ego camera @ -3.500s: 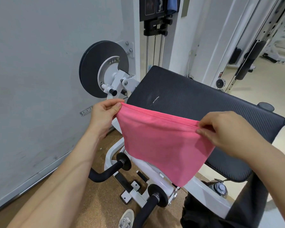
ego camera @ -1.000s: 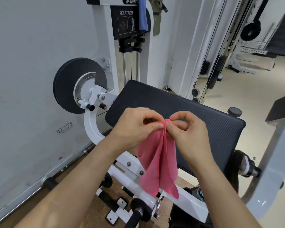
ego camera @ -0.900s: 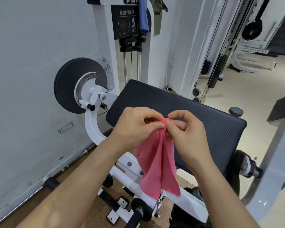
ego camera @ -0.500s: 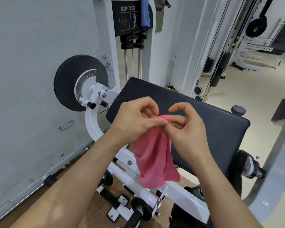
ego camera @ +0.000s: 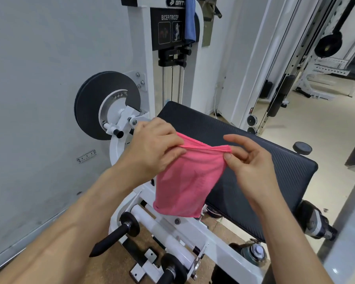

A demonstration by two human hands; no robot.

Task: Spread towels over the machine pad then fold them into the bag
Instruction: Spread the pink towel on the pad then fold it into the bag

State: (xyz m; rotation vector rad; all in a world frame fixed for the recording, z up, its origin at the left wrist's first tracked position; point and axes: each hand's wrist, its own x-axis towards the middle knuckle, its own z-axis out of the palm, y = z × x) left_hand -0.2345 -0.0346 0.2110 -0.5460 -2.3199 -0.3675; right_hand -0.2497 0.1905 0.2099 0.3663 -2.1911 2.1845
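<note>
Behind, the black machine pad; my left hand and right hand pinch the pink towel's top edge, stretched level between them.

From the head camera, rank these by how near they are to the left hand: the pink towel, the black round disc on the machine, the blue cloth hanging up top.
1. Pink towel: pinched in the left hand, hanging in front of the pad.
2. Black round disc: to the hand's left, against the wall.
3. Blue cloth: high up on the machine tower.
</note>
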